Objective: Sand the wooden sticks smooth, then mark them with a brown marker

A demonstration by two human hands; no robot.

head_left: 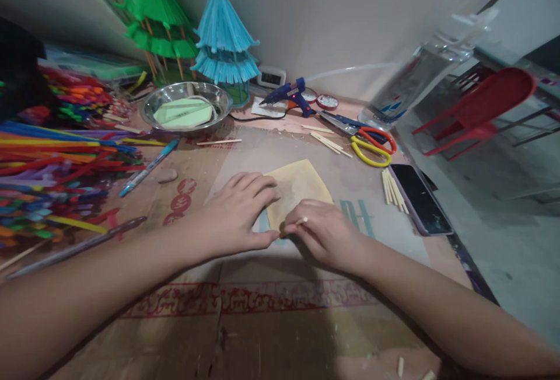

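A yellow sheet lies flat on the cardboard-covered table in the middle of the view. My left hand rests on the sheet's left edge with its fingers stretched out and pressing down. My right hand is curled at the sheet's near corner, pinching a thin wooden stick between thumb and fingers against the sheet.
Colourful pipe cleaners pile at the left. A steel bowl, green and blue paper pagodas stand behind. A glue gun, scissors, loose sticks, a phone and a pen lie around.
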